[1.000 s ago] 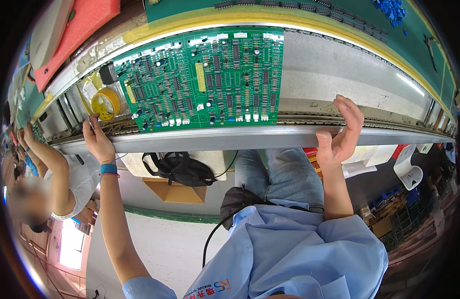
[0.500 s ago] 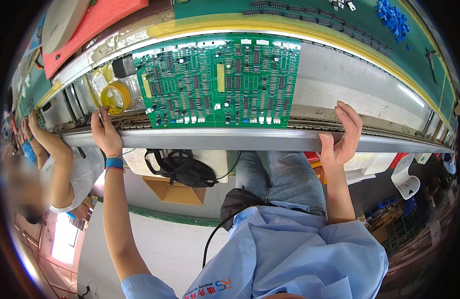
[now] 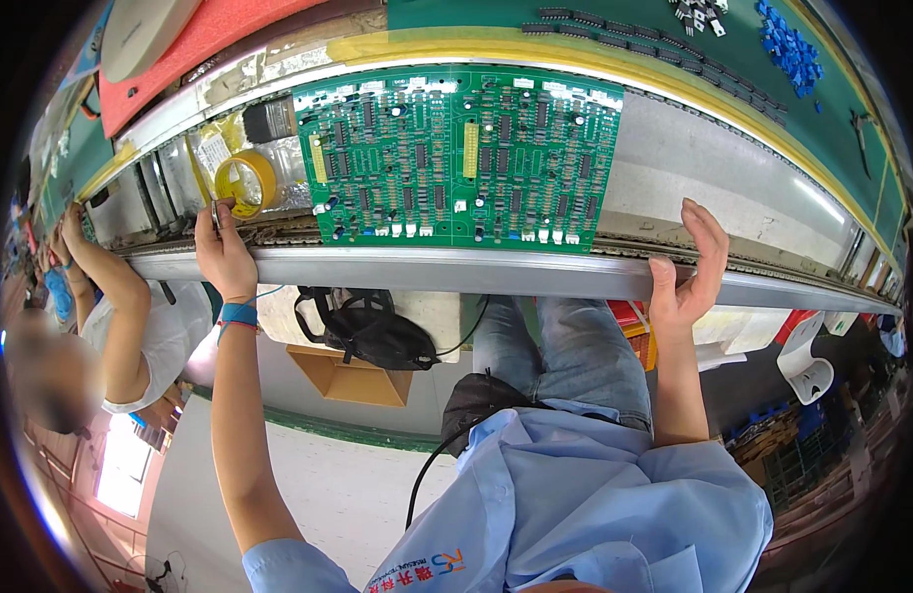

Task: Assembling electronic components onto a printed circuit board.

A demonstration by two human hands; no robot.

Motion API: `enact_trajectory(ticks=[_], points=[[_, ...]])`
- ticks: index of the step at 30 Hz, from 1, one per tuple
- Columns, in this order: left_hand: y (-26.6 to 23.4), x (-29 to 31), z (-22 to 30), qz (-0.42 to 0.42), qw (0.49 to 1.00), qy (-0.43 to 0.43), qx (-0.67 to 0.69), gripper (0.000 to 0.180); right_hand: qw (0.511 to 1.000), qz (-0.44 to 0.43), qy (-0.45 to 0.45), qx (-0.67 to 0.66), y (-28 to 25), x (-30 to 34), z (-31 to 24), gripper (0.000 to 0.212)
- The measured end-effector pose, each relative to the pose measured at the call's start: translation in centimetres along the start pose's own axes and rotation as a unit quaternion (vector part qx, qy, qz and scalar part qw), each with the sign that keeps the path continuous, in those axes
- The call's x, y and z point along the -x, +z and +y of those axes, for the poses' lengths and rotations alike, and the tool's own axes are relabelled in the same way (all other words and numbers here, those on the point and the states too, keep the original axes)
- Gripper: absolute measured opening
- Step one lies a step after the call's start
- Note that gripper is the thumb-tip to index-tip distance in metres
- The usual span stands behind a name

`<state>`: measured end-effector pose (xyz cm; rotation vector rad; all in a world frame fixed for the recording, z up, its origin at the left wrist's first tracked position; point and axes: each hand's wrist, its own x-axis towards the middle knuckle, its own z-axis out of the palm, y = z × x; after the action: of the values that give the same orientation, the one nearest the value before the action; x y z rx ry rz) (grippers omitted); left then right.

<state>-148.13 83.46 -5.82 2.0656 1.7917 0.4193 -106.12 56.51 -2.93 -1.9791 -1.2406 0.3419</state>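
Note:
A green circuit board, populated with many small components, lies across the rails of a conveyor line in front of me. My left hand is at the near rail, left of the board, with thumb and fingers pinched around a small slim thing whose kind I cannot make out. A roll of yellow tape sits just beyond those fingers, beside a thin yellow strip. At the near metal rail, to the right of the board, my right hand is open, thumb and fingers apart, holding nothing.
A dark-bristled brush lies by the board's left edge. On the green bench beyond are rows of black chips, blue parts and cutters. A co-worker's arm reaches in from the left. A black bag is below the rail.
The whole view has shifted slightly, so the board and bench parts appear farther right. Both hands keep nearly the same pose, left pinched and right open.

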Motion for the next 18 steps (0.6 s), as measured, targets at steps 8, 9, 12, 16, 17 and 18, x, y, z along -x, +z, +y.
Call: enact_trajectory(ticks=[8,9,12,16,17,18], points=[[0.3,0.1,-0.4,-0.018,0.998,-0.039,0.043,0.027,1.000,0.001,0.005,-0.005,-0.1,-0.1,-0.3,0.045],[0.3,0.1,-0.2,-0.015,0.998,-0.039,0.044,0.027,1.000,-0.007,0.003,-0.001,-0.3,-0.3,-0.4,0.044],[0.1,0.1,0.4,-0.019,0.998,-0.056,0.022,0.026,1.000,-0.012,0.008,-0.007,-0.2,-0.5,-0.6,0.044],[0.1,0.0,0.9,-0.009,0.999,-0.052,0.001,0.023,1.000,-0.006,0.011,-0.010,0.1,-0.6,-0.6,0.043],[0.1,0.0,1.0,-0.011,0.999,-0.051,0.007,0.023,1.000,-0.010,0.012,-0.009,0.1,-0.6,-0.6,0.043],[0.1,0.1,1.1,-0.015,0.999,-0.048,0.013,0.023,1.000,-0.013,0.014,-0.008,0.1,-0.6,-0.6,0.043]])
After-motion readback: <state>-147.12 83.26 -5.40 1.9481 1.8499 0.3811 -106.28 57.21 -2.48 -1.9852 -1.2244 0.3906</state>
